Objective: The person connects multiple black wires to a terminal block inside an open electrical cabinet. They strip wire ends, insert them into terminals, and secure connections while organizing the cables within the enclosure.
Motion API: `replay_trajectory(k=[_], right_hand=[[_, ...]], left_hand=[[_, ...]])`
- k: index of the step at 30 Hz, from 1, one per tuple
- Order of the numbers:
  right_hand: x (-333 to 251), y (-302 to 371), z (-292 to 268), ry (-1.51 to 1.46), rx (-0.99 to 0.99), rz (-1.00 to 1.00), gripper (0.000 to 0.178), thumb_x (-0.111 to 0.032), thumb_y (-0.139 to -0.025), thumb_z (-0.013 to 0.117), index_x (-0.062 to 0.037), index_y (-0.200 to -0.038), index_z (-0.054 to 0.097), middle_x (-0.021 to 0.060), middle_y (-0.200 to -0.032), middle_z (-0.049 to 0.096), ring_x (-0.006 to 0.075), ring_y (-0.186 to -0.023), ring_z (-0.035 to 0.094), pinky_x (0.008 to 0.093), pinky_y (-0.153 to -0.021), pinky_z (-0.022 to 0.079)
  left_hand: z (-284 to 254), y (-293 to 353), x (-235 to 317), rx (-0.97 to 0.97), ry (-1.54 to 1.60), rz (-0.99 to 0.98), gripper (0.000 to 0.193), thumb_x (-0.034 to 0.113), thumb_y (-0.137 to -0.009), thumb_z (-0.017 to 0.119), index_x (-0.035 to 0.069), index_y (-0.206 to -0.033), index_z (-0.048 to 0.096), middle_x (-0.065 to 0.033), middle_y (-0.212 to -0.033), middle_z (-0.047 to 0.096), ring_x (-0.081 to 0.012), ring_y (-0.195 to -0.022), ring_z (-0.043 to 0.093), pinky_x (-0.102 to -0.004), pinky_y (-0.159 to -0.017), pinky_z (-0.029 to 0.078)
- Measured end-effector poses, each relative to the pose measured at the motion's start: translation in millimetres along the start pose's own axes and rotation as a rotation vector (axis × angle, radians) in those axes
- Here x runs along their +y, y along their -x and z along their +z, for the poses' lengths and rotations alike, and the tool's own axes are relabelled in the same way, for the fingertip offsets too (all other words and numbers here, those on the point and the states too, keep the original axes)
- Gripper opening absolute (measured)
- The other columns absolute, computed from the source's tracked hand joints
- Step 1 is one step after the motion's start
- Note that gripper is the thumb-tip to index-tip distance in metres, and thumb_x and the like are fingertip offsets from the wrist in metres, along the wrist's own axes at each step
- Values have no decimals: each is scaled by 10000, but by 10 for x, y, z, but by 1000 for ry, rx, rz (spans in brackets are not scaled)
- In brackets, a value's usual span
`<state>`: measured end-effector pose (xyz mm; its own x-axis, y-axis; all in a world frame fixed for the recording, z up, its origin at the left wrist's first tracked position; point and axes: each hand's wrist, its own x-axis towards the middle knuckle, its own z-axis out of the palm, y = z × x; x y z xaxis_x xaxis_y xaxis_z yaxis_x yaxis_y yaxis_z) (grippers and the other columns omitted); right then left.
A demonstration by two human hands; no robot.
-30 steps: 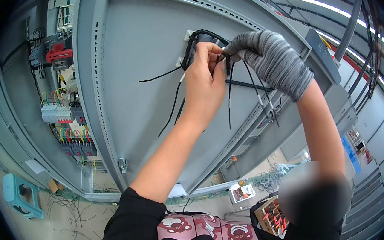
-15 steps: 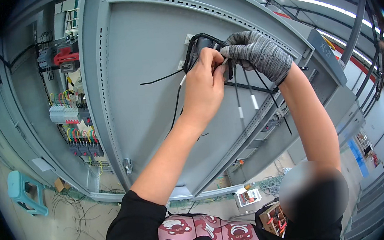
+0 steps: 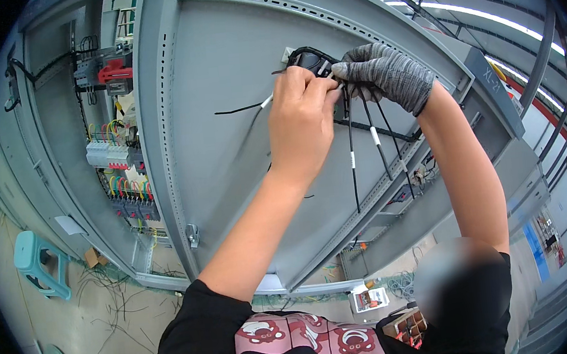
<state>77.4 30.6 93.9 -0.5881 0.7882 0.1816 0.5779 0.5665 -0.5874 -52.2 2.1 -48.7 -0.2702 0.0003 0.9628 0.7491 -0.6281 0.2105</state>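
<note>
The bare left hand (image 3: 302,117) has its fingertips pinched together on thin black wires with white marker sleeves (image 3: 352,144), right at the small black component mounted on the grey cabinet door (image 3: 308,58). The right hand in a grey knitted glove (image 3: 386,75) closes its fingers on the same bundle from the other side, touching the left fingertips. Both hands grasp the wiring; neither is open.

The work sits high on the inner face of the large grey sheet-metal door (image 3: 221,101), and several wire ends hang loose below the hands, one sticking out to the left. To do this step well, I judge that one hand should steady the bundle close to the component while the other works a single wire at a time, keeping the loose ends from tangling and the sleeves readable.

Outward, the open cabinet on the left shows rows of white terminal blocks with coloured wiring (image 3: 116,172). A teal plastic stool (image 3: 38,262) stands on the floor among scattered wire offcuts.

The left hand covers the exact point where the wires meet the component, so I cannot tell whether a tool is held or which wire is being handled. The component's shape is mostly hidden, too.
</note>
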Motion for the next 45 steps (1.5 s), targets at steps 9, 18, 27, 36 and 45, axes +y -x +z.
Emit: replay_trajectory(k=[9, 18, 27, 36, 45], right_hand=[[102, -57, -17, -60, -38, -24, 280, -325, -923, 666, -62, -827, 678, -9, -629, 585, 41, -490, 496, 196, -439, 369], [177, -77, -56, -176, -107, -54, 283, -323, -952, 637, -47, -894, 668, -10, -652, 615, 38, -513, 545, 176, -443, 406], [134, -85, -130, -91, -160, -83, 304, -304, -962, 619, -25, -861, 683, 17, -650, 633, 62, -507, 561, 189, -428, 417], [115, 1, -145, 21, -205, -181, 274, -262, -956, 595, -12, -889, 684, 44, -717, 675, 87, -590, 614, 222, -513, 484], [131, 53, -105, 20, -97, -146, 273, -277, -958, 580, -21, -956, 673, 13, -676, 621, 72, -577, 550, 219, -539, 437]], left_hand=[[-64, 16, 214, -151, 97, -166, 383, 95, -791, 765, 14, -1107, 565, -117, -895, 629, -260, -704, 649, -363, -639, 525], [-178, -66, 121, -79, 34, -103, 151, -23, -876, 568, 48, -990, 638, -115, -857, 592, -295, -724, 613, -378, -643, 483], [-113, 23, 116, -118, 66, -181, 149, 7, -890, 572, 44, -1030, 609, -112, -933, 657, -300, -789, 656, -377, -680, 516], [-128, 41, 127, -238, -72, -100, 147, 61, -881, 589, 88, -1024, 610, -76, -896, 615, -301, -772, 629, -395, -659, 496], [-106, -122, 195, -200, -142, -84, 212, 43, -797, 701, 61, -984, 602, -76, -907, 574, -258, -749, 618, -381, -648, 501]])
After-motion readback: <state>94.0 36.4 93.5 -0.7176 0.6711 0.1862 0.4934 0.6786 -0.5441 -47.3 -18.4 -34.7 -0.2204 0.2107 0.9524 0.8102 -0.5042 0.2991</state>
